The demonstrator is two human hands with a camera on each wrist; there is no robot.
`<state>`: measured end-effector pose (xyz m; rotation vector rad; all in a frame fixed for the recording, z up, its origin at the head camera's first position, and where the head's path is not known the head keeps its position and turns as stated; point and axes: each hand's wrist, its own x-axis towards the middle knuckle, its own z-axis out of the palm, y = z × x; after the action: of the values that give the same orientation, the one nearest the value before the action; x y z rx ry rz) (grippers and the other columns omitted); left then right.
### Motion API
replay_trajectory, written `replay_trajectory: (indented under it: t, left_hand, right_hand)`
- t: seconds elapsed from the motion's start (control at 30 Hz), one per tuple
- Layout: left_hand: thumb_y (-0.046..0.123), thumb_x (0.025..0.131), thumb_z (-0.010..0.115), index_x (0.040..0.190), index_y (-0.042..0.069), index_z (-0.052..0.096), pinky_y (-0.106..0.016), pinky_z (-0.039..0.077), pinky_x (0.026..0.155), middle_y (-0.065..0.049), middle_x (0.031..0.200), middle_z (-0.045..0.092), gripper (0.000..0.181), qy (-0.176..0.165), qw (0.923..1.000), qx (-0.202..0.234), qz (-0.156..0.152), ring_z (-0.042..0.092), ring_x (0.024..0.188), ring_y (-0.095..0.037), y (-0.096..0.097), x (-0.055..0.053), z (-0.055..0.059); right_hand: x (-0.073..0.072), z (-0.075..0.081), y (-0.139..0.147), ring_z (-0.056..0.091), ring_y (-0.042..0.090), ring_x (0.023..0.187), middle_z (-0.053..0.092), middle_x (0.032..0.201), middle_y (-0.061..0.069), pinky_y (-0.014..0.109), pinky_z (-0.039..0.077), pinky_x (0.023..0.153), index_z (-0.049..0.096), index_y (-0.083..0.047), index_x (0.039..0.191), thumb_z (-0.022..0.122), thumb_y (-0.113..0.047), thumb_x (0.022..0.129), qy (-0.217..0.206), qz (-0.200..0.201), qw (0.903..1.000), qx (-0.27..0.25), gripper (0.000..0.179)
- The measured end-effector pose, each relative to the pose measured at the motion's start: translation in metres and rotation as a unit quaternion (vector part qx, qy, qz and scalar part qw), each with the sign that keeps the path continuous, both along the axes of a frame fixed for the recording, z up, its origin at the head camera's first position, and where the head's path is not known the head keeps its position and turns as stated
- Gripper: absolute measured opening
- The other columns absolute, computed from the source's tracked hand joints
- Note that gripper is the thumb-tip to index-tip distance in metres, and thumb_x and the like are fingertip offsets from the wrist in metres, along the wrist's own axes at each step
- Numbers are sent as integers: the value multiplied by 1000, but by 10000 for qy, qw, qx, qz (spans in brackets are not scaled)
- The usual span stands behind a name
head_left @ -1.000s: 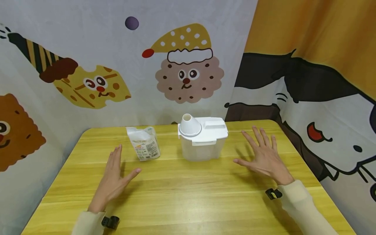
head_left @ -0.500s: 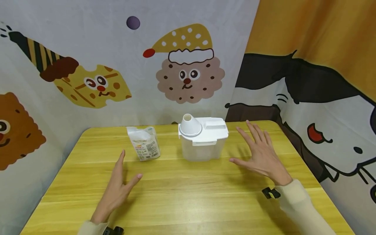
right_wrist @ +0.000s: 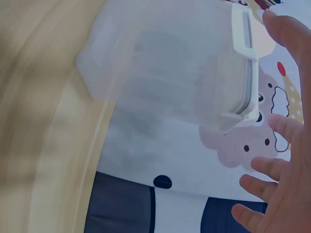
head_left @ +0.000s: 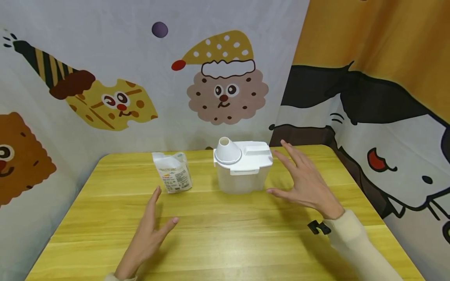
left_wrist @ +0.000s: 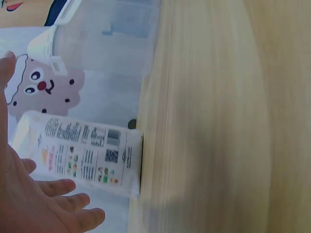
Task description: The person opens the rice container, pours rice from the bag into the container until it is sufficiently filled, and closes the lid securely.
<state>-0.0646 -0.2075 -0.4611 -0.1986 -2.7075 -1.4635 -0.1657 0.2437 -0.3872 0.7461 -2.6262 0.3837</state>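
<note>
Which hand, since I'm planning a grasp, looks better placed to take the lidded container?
Probably the right hand: its spread fingers are close beside the container, while the left hand is farther from it, nearer the bag.

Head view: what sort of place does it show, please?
Probably an indoor corner, perhaps arranged for filming: a table stands before a cartoon backdrop, with a bag and tub on it.

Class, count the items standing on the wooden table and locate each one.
2: the white printed bag, left of centre in the head view, and the lidded container to its right. Anything small behind them would be hidden.
</note>
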Motion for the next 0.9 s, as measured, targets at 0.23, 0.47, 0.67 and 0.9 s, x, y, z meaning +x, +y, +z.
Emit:
replay_trajectory:
  t: [0.23,0.47,0.67,0.9]
  left_hand:
    - [31,99,70,166,30,3,-38,22,129,-11,173,13,96,201,9994,-53,-289,16,158,-38,13,-1,-1]
    - [29,98,71,166,18,8,-12,20,123,-9,173,16,94,428,9970,172,-621,22,158,-33,30,-9,-2]
    - [28,97,73,166,16,11,-49,27,124,-8,172,20,94,540,9948,289,-819,26,157,-29,42,-20,-5]
    - [30,98,70,166,24,12,-42,24,127,-5,172,20,90,444,9940,479,-878,25,157,-26,52,-32,-8]
  right_hand:
    - [4,8,-8,31,38,153,18,173,1,70,35,116,34,-30,161,84,-68,68,43,284,9996,-39,112]
    - [7,17,-16,32,35,152,19,172,2,68,40,114,35,-31,160,84,-65,71,26,614,9981,-40,108]
    - [10,22,-24,34,34,151,25,171,5,66,43,113,36,-31,160,84,-66,71,100,785,9969,-54,107]
    - [11,26,-30,38,31,149,28,170,4,64,47,110,35,-32,160,81,-67,74,15,880,9961,-60,103]
